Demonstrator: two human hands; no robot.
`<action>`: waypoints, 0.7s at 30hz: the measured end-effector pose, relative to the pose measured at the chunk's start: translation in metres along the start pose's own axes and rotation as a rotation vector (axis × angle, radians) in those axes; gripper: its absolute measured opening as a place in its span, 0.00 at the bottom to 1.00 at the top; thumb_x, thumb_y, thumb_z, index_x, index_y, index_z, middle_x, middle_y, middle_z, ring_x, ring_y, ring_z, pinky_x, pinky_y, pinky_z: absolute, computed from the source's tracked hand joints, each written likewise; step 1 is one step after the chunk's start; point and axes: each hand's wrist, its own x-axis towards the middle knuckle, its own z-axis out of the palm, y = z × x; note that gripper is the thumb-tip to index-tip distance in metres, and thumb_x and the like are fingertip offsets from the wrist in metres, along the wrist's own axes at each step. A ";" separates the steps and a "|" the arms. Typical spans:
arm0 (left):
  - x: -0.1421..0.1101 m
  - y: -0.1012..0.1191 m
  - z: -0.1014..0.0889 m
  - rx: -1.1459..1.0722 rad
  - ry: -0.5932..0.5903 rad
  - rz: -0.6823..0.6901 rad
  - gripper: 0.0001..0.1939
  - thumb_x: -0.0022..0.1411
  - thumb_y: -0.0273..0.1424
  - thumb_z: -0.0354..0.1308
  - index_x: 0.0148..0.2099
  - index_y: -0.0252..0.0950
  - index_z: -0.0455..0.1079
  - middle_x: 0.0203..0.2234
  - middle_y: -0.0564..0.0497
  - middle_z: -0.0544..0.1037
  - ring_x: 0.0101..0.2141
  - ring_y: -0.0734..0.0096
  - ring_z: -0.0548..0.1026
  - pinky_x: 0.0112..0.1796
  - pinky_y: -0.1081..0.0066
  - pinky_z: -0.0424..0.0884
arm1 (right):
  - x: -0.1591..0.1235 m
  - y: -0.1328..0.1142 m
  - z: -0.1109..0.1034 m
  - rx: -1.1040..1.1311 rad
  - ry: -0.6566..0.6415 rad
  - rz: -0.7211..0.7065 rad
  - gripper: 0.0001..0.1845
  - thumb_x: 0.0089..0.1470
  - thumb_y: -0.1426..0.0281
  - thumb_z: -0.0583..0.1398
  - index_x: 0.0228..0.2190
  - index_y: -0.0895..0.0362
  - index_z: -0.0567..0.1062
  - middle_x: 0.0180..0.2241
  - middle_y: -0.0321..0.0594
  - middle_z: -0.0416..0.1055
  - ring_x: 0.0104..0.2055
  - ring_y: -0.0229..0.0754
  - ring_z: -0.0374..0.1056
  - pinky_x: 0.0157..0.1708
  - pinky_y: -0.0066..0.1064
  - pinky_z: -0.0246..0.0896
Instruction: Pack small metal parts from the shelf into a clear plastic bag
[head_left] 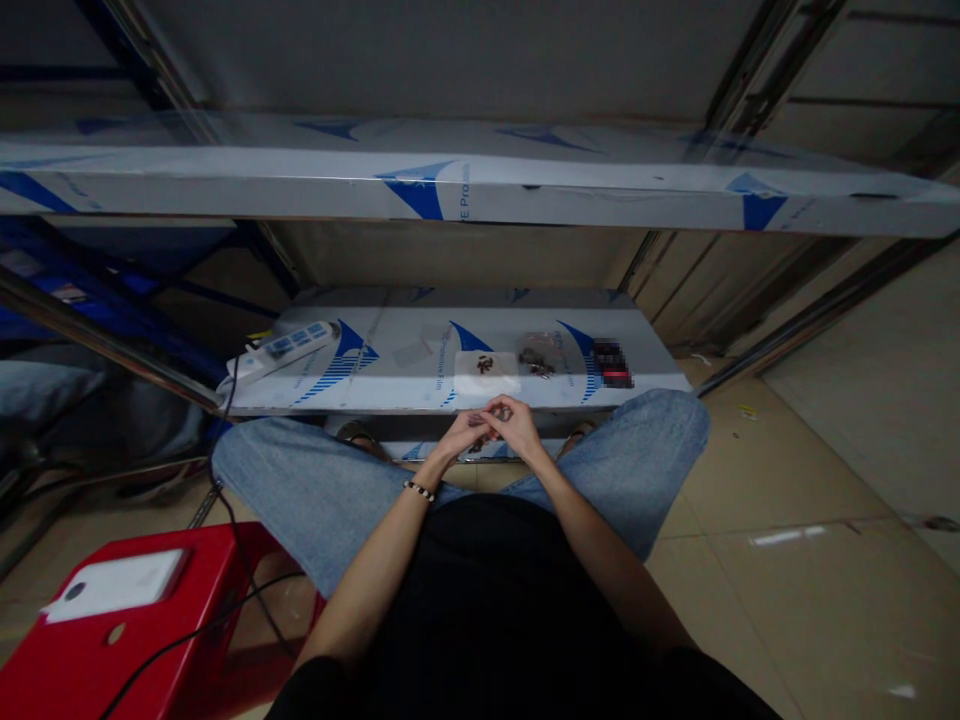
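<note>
My left hand [461, 433] and my right hand [517, 425] meet above my lap, just in front of a low steel shelf [390, 385] covered in blue-printed protective film. Their fingertips pinch a small dark part [501, 412], mostly hidden by my fingers. Just beyond my hands, a white pad [486, 375] holds a few small dark pieces. To its right lie a transparent bag of small metal parts [537, 356] and a blurred black and red object [612, 363]. A beaded bracelet [418, 490] circles my left wrist.
A white power strip [289, 350] lies at the shelf's left end, its black cable [232, 520] trailing down past my left knee. A higher film-covered steel shelf [465, 185] spans overhead. A red stool [150, 640] with a white item [112, 585] stands low left on the tiled floor.
</note>
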 end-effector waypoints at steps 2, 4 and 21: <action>-0.001 0.002 0.000 -0.011 -0.003 0.010 0.15 0.54 0.39 0.67 0.31 0.31 0.74 0.22 0.49 0.76 0.20 0.76 0.70 0.21 0.77 0.62 | -0.001 -0.002 -0.002 -0.051 -0.024 -0.063 0.07 0.54 0.64 0.65 0.30 0.55 0.79 0.30 0.40 0.75 0.36 0.44 0.69 0.37 0.33 0.64; -0.001 0.004 0.000 -0.042 -0.023 0.020 0.16 0.54 0.40 0.68 0.31 0.31 0.74 0.23 0.47 0.77 0.21 0.75 0.72 0.23 0.76 0.63 | 0.000 -0.005 -0.006 -0.072 -0.022 -0.113 0.07 0.57 0.65 0.64 0.31 0.54 0.80 0.36 0.42 0.75 0.43 0.46 0.69 0.43 0.36 0.64; 0.000 0.003 -0.004 -0.187 -0.160 -0.012 0.29 0.51 0.44 0.74 0.49 0.30 0.74 0.34 0.42 0.84 0.35 0.59 0.83 0.42 0.62 0.76 | 0.007 0.000 -0.021 -0.038 0.081 0.028 0.13 0.55 0.67 0.59 0.44 0.52 0.73 0.23 0.31 0.70 0.26 0.43 0.68 0.31 0.32 0.64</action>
